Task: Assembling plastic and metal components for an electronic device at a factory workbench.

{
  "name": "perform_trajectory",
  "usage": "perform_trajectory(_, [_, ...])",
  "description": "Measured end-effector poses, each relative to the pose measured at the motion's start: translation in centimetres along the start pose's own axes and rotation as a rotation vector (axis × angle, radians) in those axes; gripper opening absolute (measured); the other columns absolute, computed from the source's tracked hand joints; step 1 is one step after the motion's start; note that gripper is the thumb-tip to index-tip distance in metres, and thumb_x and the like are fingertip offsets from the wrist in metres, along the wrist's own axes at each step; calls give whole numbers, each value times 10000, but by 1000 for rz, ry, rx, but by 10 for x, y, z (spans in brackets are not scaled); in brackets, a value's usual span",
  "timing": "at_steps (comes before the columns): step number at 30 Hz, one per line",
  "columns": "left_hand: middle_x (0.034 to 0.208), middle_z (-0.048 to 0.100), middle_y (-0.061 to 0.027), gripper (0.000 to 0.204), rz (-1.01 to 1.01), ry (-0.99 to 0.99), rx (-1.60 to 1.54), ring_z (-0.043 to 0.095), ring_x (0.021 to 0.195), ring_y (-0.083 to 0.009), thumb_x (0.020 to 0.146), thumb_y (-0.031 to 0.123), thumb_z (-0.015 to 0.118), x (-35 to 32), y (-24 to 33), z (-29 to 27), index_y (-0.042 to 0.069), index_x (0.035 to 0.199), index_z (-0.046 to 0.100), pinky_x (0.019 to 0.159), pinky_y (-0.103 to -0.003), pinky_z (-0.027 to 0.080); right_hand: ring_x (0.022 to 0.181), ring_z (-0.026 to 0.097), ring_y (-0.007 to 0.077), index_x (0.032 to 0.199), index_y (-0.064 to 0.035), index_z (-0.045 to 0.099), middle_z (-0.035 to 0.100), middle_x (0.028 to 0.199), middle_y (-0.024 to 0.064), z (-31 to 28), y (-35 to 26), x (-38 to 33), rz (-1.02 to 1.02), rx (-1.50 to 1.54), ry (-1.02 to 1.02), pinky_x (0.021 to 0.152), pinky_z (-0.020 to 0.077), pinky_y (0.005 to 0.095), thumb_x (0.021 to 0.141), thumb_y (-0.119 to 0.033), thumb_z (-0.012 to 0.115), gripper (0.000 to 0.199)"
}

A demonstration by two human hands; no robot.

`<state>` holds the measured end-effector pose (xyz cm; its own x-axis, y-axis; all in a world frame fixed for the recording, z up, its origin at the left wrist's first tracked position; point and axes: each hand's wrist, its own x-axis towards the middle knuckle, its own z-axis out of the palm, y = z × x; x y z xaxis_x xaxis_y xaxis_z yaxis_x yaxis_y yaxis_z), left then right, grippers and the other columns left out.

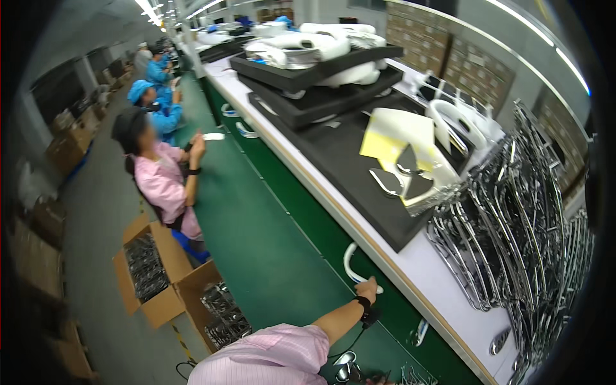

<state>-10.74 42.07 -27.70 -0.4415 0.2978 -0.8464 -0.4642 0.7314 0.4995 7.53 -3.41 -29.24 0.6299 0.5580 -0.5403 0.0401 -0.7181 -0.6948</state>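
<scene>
My left hand (367, 289) reaches out over the far strip of the green conveyor belt, a dark band with a cable around its wrist. Its fingers are closed on a white curved plastic part (349, 260), whose other end shows just past the hand. Nearer to me, a small shiny part with a white and blue edge (421, 332) lies on the same strip. Chromed metal parts (347, 367) and a bundle of thin wires (416, 376) sit by the lower edge. My right hand does not show.
A raised white shelf (410, 269) runs along the right, carrying dark foam trays (321, 70), white housings and a tall stack of chromed wire frames (513, 212). Across the belt (256, 212) a co-worker in pink (160, 173) holds a white part. Open cartons (163, 301) of metal parts stand left.
</scene>
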Motion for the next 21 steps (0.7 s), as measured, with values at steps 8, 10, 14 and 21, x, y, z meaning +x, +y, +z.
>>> perform_trajectory(8, [654,578,-65,423,230,-590,-229,585,490,-184,771,369,779,-69,112,-145,8,838,570,424,-312,483,947,589,282,1197,18,525,631,1055,157,-9,-188,-112,-142,326,45,855,469,422,926,-277,498,402])
perform_trajectory(10, [667,577,-55,481,326,-589,-146,571,481,-169,828,501,694,-83,141,-186,49,899,544,423,-307,482,994,578,290,1187,5,547,627,1090,151,-5,-199,-119,93,912,36,906,446,434,934,-305,465,409])
perform_trajectory(14, [741,603,-62,387,324,-871,-183,622,583,-180,893,455,626,-160,173,-271,91,979,528,537,-333,560,1018,569,253,1241,-21,546,614,1132,122,0,-227,-141,-121,330,-13,908,448,397,931,-296,463,423])
perform_trajectory(21, [939,627,-141,288,280,-1382,-14,664,736,-241,968,283,542,-285,148,-340,48,1125,484,645,-382,588,861,559,128,1288,9,458,557,1190,95,-2,-359,-268,-641,547,-177,756,473,270,873,0,556,427])
